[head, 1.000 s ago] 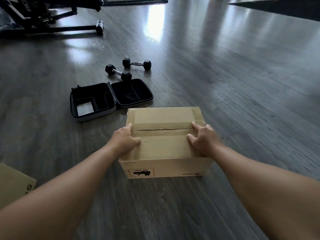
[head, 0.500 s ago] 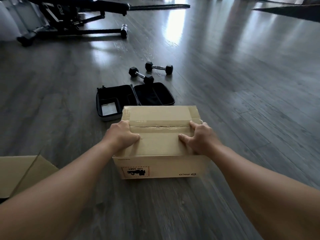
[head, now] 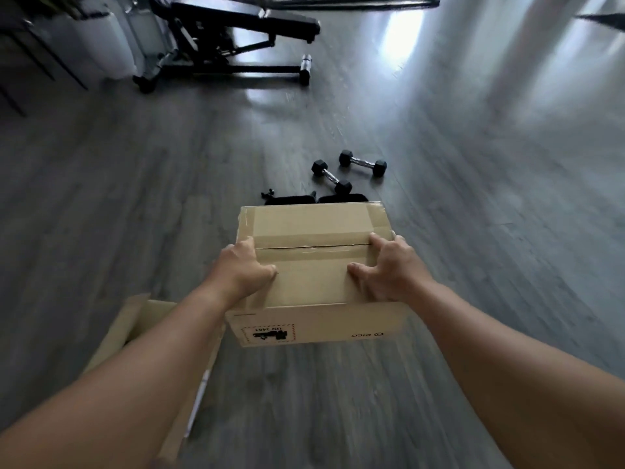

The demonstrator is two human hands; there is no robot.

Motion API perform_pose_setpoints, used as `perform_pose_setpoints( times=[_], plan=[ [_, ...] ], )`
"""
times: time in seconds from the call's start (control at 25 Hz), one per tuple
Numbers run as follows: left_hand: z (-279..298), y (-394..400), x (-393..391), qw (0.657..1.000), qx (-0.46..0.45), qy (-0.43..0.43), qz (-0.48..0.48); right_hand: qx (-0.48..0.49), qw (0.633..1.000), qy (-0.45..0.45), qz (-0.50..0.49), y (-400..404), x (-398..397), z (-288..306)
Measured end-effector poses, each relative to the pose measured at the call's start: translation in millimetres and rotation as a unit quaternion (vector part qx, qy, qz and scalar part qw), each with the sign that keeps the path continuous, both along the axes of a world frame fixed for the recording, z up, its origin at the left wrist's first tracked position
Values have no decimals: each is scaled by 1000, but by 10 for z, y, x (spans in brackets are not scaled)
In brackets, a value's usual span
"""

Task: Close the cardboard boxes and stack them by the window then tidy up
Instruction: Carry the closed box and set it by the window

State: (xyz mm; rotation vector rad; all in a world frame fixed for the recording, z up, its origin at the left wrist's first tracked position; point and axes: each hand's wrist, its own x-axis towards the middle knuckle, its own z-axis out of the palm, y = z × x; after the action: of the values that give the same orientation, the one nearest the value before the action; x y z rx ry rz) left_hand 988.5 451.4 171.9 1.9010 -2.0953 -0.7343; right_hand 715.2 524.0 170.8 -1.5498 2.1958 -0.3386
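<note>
Closed cardboard box point(head: 313, 265), flaps meeting at a seam running 9 to 3 o'clock along its long axis, held centre-frame by left hand point(head: 245, 270) and right hand point(head: 392, 269), fingers clamped over its side edges; stacking remains, and the second box point(head: 142, 319) at 8 o'clock stands open.

I see dim, cool daylight coming from the far end, with white glare streaking the floor point(head: 406, 38) at the top edge. Motion blur smears the right side, and the wide lens bends the edges.
</note>
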Motion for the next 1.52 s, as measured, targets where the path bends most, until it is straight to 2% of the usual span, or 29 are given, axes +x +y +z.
perform_pose_setpoints(
  times=[0.12, 0.28, 0.44, 0.56, 0.76, 1.12, 1.36, 1.52],
  plan=[
    [937, 274, 262, 1000, -21, 8, 22, -18, 999, -5, 28, 50, 189, 908],
    [2398, 850, 789, 994, -45, -2, 100, -40, 993, -16, 107, 216, 668, 2387],
    [3398, 1473, 1409, 979, -48, -22, 195, -59, 978, -24, 198, 375, 1318, 3407],
    [3883, 2063, 2063, 964, -47, -36, 261, -68, 960, -24, 272, 594, 2007, 3915],
    [4303, 3181, 3246, 933, -55, -42, 352, -59, 921, -20, 385, 1115, 3435, 4284],
    [4579, 5220, 5395, 861, -42, -52, 504, -55, 838, -25, 543, 2360, 6172, 4580],
    [4540, 6085, 6533, 798, -46, -61, 597, -34, 772, -28, 634, 2877, 7852, 4534],
    [4616, 6494, 7251, 750, -33, -64, 658, -24, 713, -43, 699, 3079, 9058, 4573]
  ],
)
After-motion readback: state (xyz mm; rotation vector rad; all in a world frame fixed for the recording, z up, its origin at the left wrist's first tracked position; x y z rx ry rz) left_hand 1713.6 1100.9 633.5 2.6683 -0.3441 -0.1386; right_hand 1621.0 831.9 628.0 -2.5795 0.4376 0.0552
